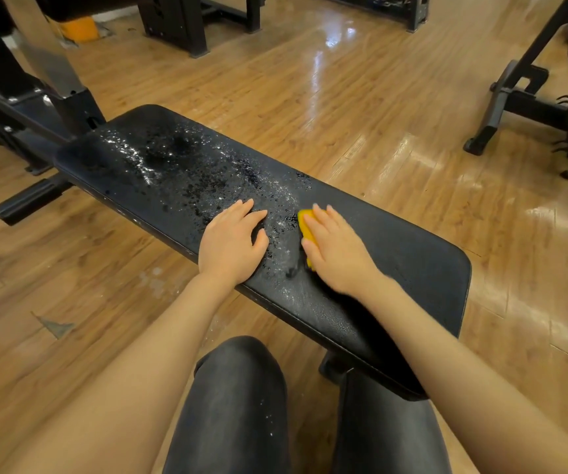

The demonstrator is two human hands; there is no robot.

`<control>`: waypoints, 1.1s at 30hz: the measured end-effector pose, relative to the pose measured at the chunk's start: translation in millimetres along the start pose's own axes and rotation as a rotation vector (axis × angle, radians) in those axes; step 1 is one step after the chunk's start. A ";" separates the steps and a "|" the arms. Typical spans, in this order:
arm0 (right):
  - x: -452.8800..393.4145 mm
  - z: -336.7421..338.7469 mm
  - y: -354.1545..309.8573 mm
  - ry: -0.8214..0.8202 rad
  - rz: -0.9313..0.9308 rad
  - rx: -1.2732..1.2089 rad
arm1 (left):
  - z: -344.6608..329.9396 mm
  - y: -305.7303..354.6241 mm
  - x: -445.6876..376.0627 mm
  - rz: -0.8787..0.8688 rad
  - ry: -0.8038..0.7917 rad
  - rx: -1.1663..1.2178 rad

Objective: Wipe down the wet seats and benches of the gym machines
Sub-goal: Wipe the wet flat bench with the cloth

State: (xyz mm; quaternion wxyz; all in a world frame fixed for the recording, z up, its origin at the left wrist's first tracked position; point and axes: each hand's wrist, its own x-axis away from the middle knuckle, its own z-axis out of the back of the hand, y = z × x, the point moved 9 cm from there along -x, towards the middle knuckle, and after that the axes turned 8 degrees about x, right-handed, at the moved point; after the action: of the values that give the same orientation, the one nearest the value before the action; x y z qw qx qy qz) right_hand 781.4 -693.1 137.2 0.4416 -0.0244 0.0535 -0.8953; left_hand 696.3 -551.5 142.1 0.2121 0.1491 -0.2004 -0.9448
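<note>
My right hand [335, 249] lies flat with fingers straight and close together, pressing a yellow sponge [305, 225] onto the black padded worktop [395, 254]; only the sponge's left edge shows from under the fingers. My left hand [233, 242] rests just beside it, palm down, fingers relaxed and slightly spread, holding nothing, on the near edge of the pad. Between the 2 hands and off to the left, the pad is covered in water droplets [187, 169] and streaks, thickest toward the far left end. The part of the pad right of the sponge looks matte and dry. My 2 knees in dark trousers [234, 405] sit just below the pad. Around it is glossy wooden floor [327, 97], with black machine frames [515, 97] standing well apart at the back.
</note>
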 end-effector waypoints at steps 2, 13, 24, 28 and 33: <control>-41.9 -2.6 5.3 -0.031 -0.030 -0.006 | 0.6 0.0 0.2 0.001 0.002 0.011; 97.4 2.6 -36.6 0.009 0.049 0.012 | -1.0 -0.4 -0.1 -0.009 0.002 -0.004; 20.9 -1.6 -28.1 -0.008 0.039 0.044 | -0.6 -1.0 0.7 -0.004 0.011 -0.002; -42.5 -4.2 -16.8 -0.030 -0.022 -0.013 | 1.8 -0.2 0.2 -0.008 0.012 0.012; 0.5 0.8 -28.8 0.025 -0.011 0.006 | 1.5 -1.2 0.5 -0.007 0.010 0.008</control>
State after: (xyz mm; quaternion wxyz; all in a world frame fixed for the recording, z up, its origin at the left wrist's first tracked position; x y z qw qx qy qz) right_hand 758.5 -676.2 141.4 0.4359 -0.0123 0.0563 -0.8981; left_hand 694.9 -550.2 142.7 0.2091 0.1553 -0.2028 -0.9439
